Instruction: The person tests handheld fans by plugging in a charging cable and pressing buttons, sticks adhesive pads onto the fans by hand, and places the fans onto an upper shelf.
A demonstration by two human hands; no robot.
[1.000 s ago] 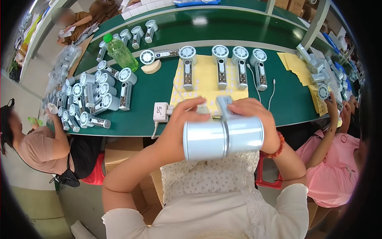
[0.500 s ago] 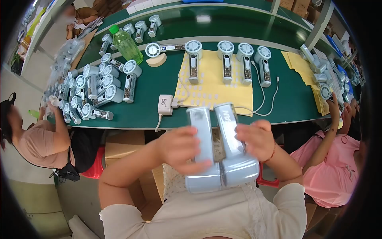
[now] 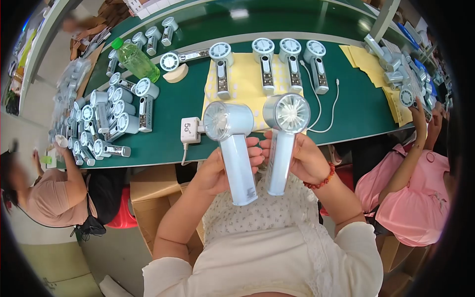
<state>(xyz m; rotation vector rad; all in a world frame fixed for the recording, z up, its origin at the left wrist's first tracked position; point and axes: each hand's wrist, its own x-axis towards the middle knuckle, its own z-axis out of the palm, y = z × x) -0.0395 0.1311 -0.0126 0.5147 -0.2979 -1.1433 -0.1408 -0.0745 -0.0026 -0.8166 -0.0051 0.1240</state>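
Note:
In the head view, my left hand holds a light blue handheld fan by its handle, from the side and behind. My right hand grips a second light blue handheld fan the same way. Both fans are upright in front of my chest, heads up, with the radial blades of the right one showing toward me. The two handles are apart, and my fingertips nearly meet between them. Just beyond is a yellow sheet with several fans standing or lying on it, such as one fan at its left.
A white charger with cables sits left of the sheet. Many fans crowd the table's left side, near a green bottle. A co-worker in pink handles a fan at right; another person sits at left.
Both fans have turned over: their heads pointed down toward me and now point up. My hands have shifted from the handles' outer sides to lower beneath the heads. The view has moved slightly.

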